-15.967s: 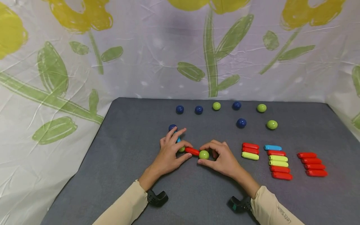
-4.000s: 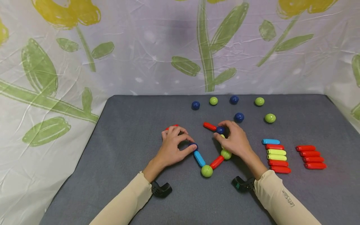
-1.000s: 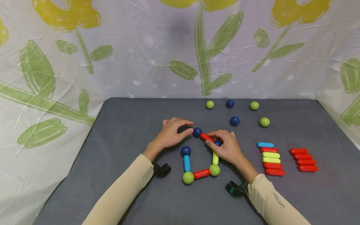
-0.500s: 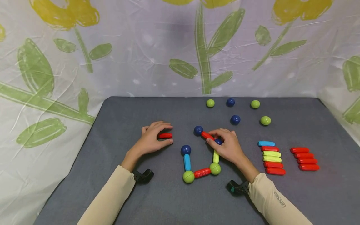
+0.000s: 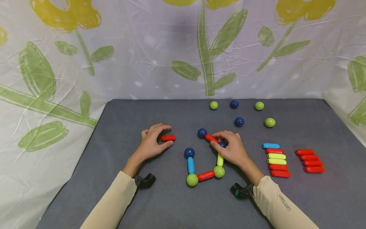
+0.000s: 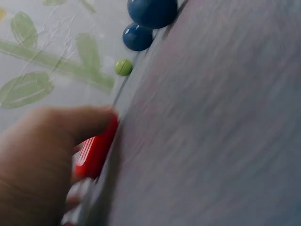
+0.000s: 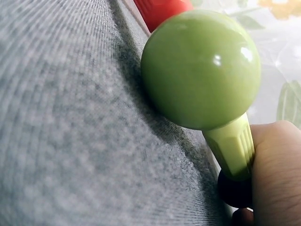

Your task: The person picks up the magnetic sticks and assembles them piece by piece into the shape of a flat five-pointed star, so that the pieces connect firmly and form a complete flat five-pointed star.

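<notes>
My left hand [image 5: 154, 142] is spread around a loose red rod [image 5: 168, 138] lying on the table, with the rod between thumb and fingers; the left wrist view shows the thumb close against that red rod [image 6: 98, 149]. With thumb and fingers my right hand [image 5: 229, 147] pinches a blue ball [image 5: 222, 144] at a corner of a ball-and-rod chain, partly covering it. From this ball a red rod [image 5: 211, 138] leads to another blue ball [image 5: 202, 133]. A yellow-green rod [image 5: 220, 160], green ball [image 5: 219, 171], red rod [image 5: 206, 176], green ball [image 5: 192, 180], blue rod [image 5: 190, 165] and blue ball [image 5: 189, 152] continue the chain.
Loose green balls [image 5: 270, 122] and blue balls [image 5: 239, 121] lie toward the back of the grey table [image 5: 137, 111]. To the right are a mixed column of rods [image 5: 276, 161] and a column of red rods [image 5: 311, 163]. A flowered cloth [image 5: 154, 47] hangs behind.
Over the last second my left hand has left the blue ball and moved left to the loose red rod. My right hand stays at its corner. Earlier, the chain was shorter and lay differently.
</notes>
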### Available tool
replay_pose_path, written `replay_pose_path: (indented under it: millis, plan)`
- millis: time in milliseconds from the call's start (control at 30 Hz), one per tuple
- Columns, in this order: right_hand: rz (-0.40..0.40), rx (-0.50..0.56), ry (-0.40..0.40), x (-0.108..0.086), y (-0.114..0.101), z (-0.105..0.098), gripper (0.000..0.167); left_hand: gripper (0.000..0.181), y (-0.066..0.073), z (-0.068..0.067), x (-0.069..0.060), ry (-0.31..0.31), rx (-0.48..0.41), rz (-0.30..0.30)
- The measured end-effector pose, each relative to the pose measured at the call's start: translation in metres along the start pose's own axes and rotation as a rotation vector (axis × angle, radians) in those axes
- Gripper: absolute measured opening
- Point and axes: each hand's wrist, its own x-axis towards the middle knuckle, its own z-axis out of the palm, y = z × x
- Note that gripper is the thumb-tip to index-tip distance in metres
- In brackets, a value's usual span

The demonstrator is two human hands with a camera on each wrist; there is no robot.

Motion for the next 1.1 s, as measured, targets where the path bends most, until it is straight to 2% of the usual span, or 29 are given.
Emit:
replay_pose_path:
  millis: [100, 167, 200, 233, 300, 400, 467, 533, 600, 700, 833, 900, 933, 1000, 1100]
  plan:
    - [-0.003, 0.017, 0.005, -0.001, 0.000, -0.001, 0.019, 0.053, 0.008, 0.006, -0.006, 0.186, -0.042, -0.012]
    - [-0.005, 0.050, 0.017, -0.001, 0.001, -0.001, 0.018, 0.040, 0.021, 0.011, -0.013, 0.310, -0.061, -0.015]
    - [-0.006, 0.072, 0.026, 0.000, 0.001, -0.002, 0.017, 0.032, 0.029, 0.013, -0.018, 0.349, -0.060, -0.012]
    - [-0.008, 0.094, 0.036, 0.000, 0.002, -0.002, 0.016, 0.026, 0.038, 0.017, -0.023, 0.362, -0.041, -0.012]
    - [-0.009, 0.137, 0.054, 0.000, 0.002, -0.003, 0.012, 0.027, 0.058, 0.024, -0.035, 0.311, 0.003, -0.025]
    - [-0.009, 0.176, 0.080, 0.001, 0.002, -0.003, 0.002, 0.039, 0.085, 0.036, -0.050, 0.144, 0.088, -0.062]
    - [-0.002, 0.185, 0.088, -0.001, 0.002, -0.003, 0.007, 0.042, 0.098, 0.042, -0.055, 0.052, 0.153, -0.092]
    - [0.011, 0.193, 0.088, -0.002, 0.002, -0.002, 0.014, 0.042, 0.104, 0.045, -0.057, 0.009, 0.203, -0.106]
    - [0.018, 0.203, 0.076, -0.003, 0.001, -0.002, 0.020, 0.039, 0.103, 0.043, -0.057, -0.012, 0.223, -0.122]
    - [-0.011, 0.262, 0.012, -0.005, 0.000, 0.000, 0.026, 0.032, 0.093, 0.032, -0.053, -0.025, 0.219, -0.150]
    - [-0.102, 0.444, -0.169, -0.007, -0.005, 0.002, 0.031, 0.019, 0.069, 0.012, -0.048, -0.014, 0.205, -0.196]
    - [-0.112, 0.528, -0.253, -0.007, -0.007, 0.002, 0.032, 0.013, 0.057, 0.004, -0.045, -0.005, 0.199, -0.194]
    - [-0.104, 0.555, -0.270, -0.007, -0.009, 0.002, 0.033, 0.012, 0.051, 0.000, -0.044, -0.001, 0.192, -0.184]
    - [-0.064, 0.579, -0.255, -0.005, -0.010, 0.001, 0.033, 0.017, 0.041, -0.005, -0.041, 0.004, 0.174, -0.155]
    - [0.022, 0.557, -0.168, 0.003, -0.011, -0.001, 0.031, 0.022, 0.032, -0.009, -0.038, 0.009, 0.148, -0.097]
